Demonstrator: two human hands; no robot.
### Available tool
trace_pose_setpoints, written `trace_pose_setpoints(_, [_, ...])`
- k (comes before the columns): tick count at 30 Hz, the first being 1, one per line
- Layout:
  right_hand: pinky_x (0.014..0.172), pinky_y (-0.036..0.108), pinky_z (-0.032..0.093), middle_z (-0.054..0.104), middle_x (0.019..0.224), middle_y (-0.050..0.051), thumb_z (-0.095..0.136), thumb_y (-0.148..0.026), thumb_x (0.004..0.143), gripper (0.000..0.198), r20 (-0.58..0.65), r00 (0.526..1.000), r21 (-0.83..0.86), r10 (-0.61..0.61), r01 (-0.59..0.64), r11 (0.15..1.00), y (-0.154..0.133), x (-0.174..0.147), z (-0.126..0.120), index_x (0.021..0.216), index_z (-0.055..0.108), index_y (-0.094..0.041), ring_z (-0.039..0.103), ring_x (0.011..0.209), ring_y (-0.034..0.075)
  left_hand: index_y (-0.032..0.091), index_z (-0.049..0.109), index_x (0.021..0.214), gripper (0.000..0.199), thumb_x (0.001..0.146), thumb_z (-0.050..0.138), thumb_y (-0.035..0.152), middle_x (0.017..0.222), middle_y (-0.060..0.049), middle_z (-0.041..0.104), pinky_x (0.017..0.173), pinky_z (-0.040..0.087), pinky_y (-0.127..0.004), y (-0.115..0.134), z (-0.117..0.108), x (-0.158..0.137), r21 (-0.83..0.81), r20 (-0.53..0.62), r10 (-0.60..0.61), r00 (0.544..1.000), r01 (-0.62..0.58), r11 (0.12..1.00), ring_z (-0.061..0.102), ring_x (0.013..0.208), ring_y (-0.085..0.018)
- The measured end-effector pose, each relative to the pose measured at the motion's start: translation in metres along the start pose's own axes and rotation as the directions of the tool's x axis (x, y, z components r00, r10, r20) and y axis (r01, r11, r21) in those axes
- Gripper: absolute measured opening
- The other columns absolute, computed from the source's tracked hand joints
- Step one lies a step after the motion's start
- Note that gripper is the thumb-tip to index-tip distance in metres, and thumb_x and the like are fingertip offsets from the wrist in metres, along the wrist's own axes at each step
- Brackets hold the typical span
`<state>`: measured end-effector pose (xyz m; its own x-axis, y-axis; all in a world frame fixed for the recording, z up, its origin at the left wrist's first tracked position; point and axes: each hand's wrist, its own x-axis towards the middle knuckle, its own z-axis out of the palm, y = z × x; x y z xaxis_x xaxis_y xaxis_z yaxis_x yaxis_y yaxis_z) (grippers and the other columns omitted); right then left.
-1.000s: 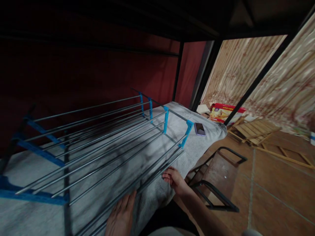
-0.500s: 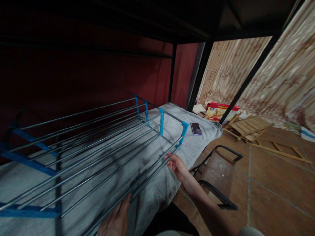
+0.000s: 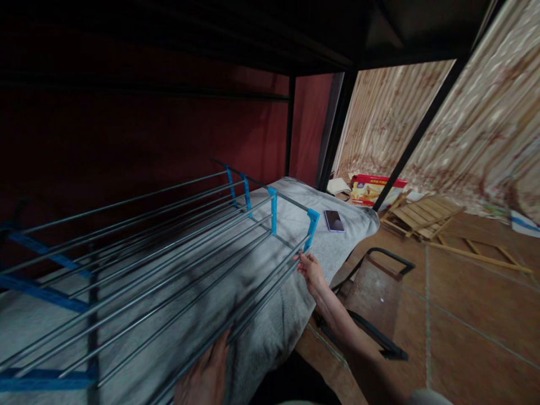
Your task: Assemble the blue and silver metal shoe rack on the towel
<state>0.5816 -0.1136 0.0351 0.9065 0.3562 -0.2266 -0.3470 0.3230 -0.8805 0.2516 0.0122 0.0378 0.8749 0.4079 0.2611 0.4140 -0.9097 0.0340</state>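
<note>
A rack of thin grey metal tubes [image 3: 169,274] with blue plastic brackets [image 3: 311,228] rests on a grey blanket [image 3: 291,349]. It looks like a shoe rack. My right hand [image 3: 311,271] is closed around a front tube, just below the right-hand front bracket. Lower in view, my left hand [image 3: 205,371] lies against the nearest tubes with its fingers closed over them; its fingertips are partly hidden. On the left, more blue brackets [image 3: 46,379] join the tubes to a dark upright.
A phone [image 3: 334,221] lies on the blanket beyond the rack. Black bed-frame posts [image 3: 340,124] stand behind. On the tiled floor are a low seat with black tubular frame [image 3: 375,292], slatted wooden pieces [image 3: 426,216] and a red and yellow box [image 3: 373,190].
My right hand has slid along the front tube to the right, closer to the bracket. My left hand stays at the near tubes. The view has shifted slightly.
</note>
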Motion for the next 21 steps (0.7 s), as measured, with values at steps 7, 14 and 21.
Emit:
trace_pose_setpoints(7, [0.054,0.026,0.045,0.070,0.081,0.002,0.081,-0.053,0.065,0.042,0.043,0.999,-0.053,-0.005,0.008,0.999,0.003,-0.001,-0.001,0.086,0.061,-0.022,0.054,0.057,0.012,0.013,0.051,0.141,0.045,0.100,0.033,0.016,0.138,-0.016,0.063,0.095,0.056,-0.034,0.097,-0.005,0.115,-0.168,0.137,0.072,0.988,-0.049,0.985,0.067,0.118,-0.023])
trace_pose_setpoints(14, [0.055,0.026,0.043,0.067,0.077,0.001,0.072,-0.056,0.073,0.034,-0.086,0.988,-0.153,-0.126,0.112,0.982,-0.011,0.019,-0.028,0.082,0.061,-0.024,0.059,0.066,0.016,0.015,0.049,0.141,0.050,0.097,0.027,0.004,0.131,-0.015,0.066,0.094,0.054,-0.033,0.141,0.008,0.182,-0.186,0.177,0.124,0.976,-0.091,0.978,0.068,0.112,-0.021])
trace_pose_setpoints(21, [0.068,0.031,0.050,0.068,0.077,0.003,0.054,-0.075,0.076,0.051,0.002,0.981,-0.144,-0.195,0.193,0.971,-0.031,0.074,-0.025,0.076,0.062,-0.024,0.062,0.077,0.020,0.016,0.051,0.140,0.051,0.097,0.026,0.006,0.129,-0.015,0.068,0.093,0.054,-0.034,0.140,0.005,0.181,-0.153,0.211,0.093,0.973,-0.061,0.986,0.069,0.109,-0.022])
